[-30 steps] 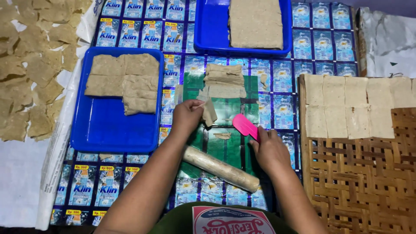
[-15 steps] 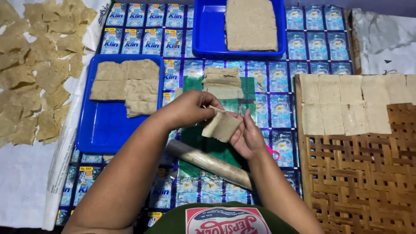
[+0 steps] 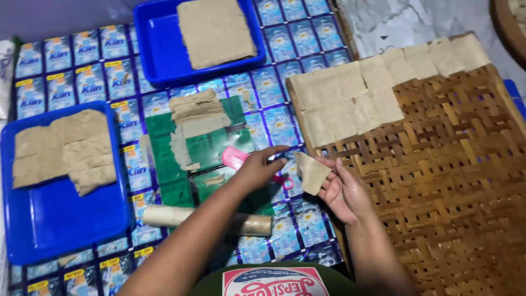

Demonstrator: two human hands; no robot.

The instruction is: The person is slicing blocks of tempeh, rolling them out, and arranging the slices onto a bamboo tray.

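Two blue trays frame the left of our work: the near blue tray (image 3: pixel 60 219) at far left carries overlapping tan dough sheets (image 3: pixel 68 148), and the far blue tray (image 3: pixel 159 49) farther up holds one large flat slab (image 3: pixel 215 30). Between them we see the green cutting mat (image 3: pixel 203 151) with a stack of trimmed strips (image 3: pixel 192 107) at its top edge, and a pale rolling pin (image 3: pixel 205 218) lying just below the mat, partly hidden by our forearm. Our left hand (image 3: pixel 257 167) hovers over the mat's right side with fingers loosely spread, thumb and forefinger apart, gripping nothing, just above the pink cutter (image 3: pixel 235 158). Our right hand (image 3: pixel 345 192) pinches a small cut dough piece (image 3: pixel 311 172) at its edge, held up over the left rim of the woven bamboo tray (image 3: pixel 449 181), below the rows of laid-out squares (image 3: pixel 361 90).
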